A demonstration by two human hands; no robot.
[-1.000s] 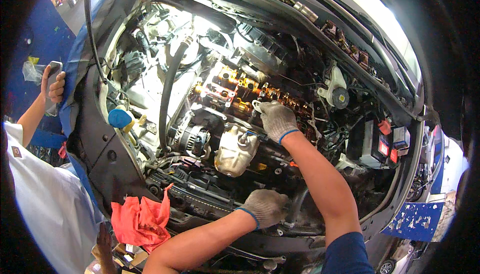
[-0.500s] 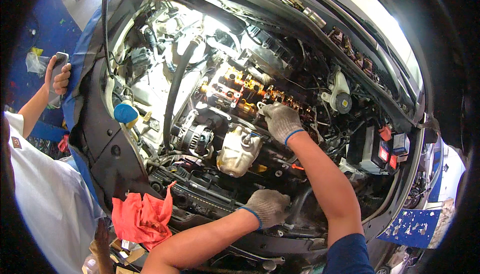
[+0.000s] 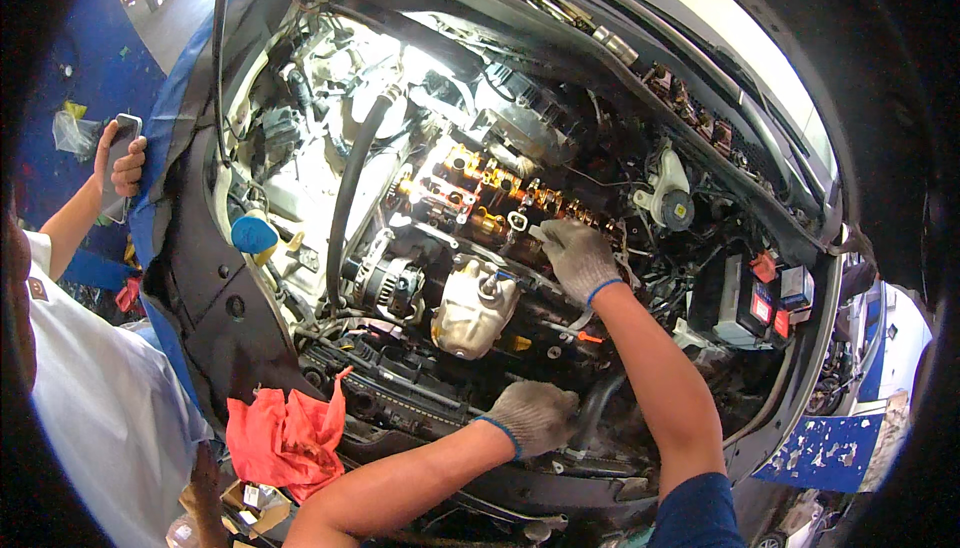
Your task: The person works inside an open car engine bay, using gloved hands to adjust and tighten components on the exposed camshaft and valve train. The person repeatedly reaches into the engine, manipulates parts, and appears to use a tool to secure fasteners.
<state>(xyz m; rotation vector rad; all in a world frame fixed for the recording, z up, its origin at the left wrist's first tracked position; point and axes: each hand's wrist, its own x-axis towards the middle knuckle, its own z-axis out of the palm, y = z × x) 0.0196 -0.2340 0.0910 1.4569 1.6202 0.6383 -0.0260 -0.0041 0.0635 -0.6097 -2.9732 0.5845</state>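
My gloved right hand (image 3: 580, 258) is over the exposed valvetrain (image 3: 490, 193), its bent fingers together; what is under them is unclear. A small silver loop-shaped piece (image 3: 518, 221) sits just left of its fingertips. My gloved left hand (image 3: 527, 417) is curled at the bay's front, beside a black hose (image 3: 600, 408); anything inside it is hidden. Between my hands and to the left is a pale metal housing (image 3: 473, 310), with an alternator (image 3: 385, 278) beside it.
A co-worker's hand (image 3: 124, 166) at far left holds a phone. A red cloth (image 3: 285, 438) drapes over the front left edge. A battery (image 3: 745, 303) is at the right. Loose tools and parts (image 3: 610, 40) lie along the windscreen side. A long hose (image 3: 355, 188) crosses the left.
My right hand has shifted slightly right and down, away from the silver loop that was at its fingertips. My left hand is almost still. The view has shifted slightly.
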